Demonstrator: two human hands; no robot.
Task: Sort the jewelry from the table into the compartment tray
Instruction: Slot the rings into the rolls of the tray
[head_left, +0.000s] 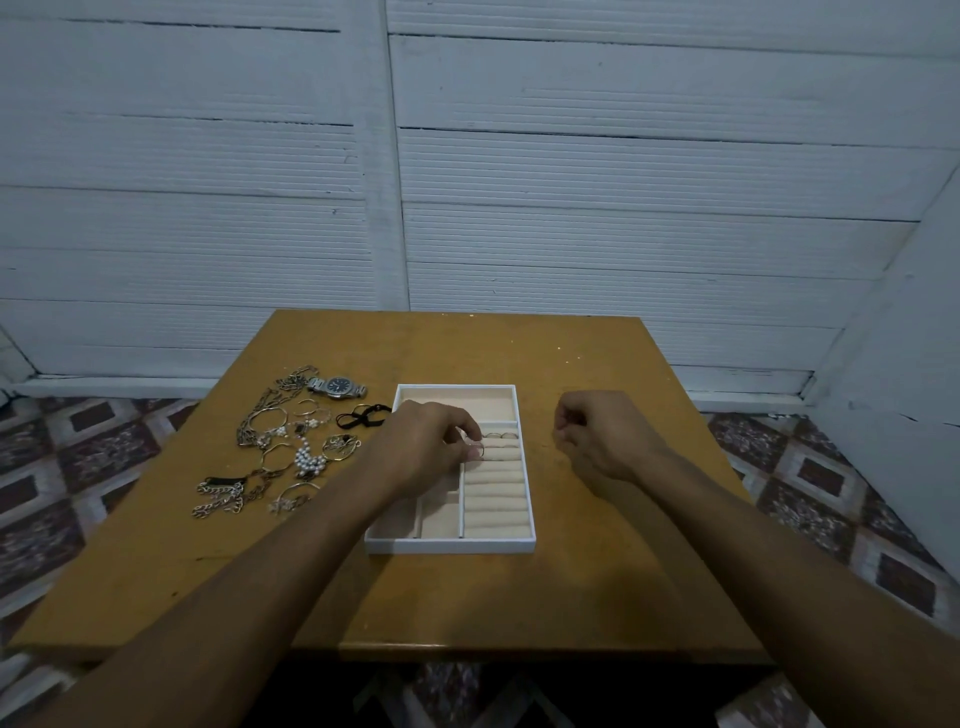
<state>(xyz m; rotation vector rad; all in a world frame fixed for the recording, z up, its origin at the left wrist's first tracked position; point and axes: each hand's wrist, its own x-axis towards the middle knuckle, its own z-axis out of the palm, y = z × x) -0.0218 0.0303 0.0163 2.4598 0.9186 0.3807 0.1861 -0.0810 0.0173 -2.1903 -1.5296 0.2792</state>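
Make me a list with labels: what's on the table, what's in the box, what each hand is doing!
table: wooden table, white compartment tray in the middle
left of tray: jewelry pile, watch
in tray: rings in the roll slots
left hand: pinches a thin ring over the rolls
right hand: loosely curled, beside tray, nothing seen in it
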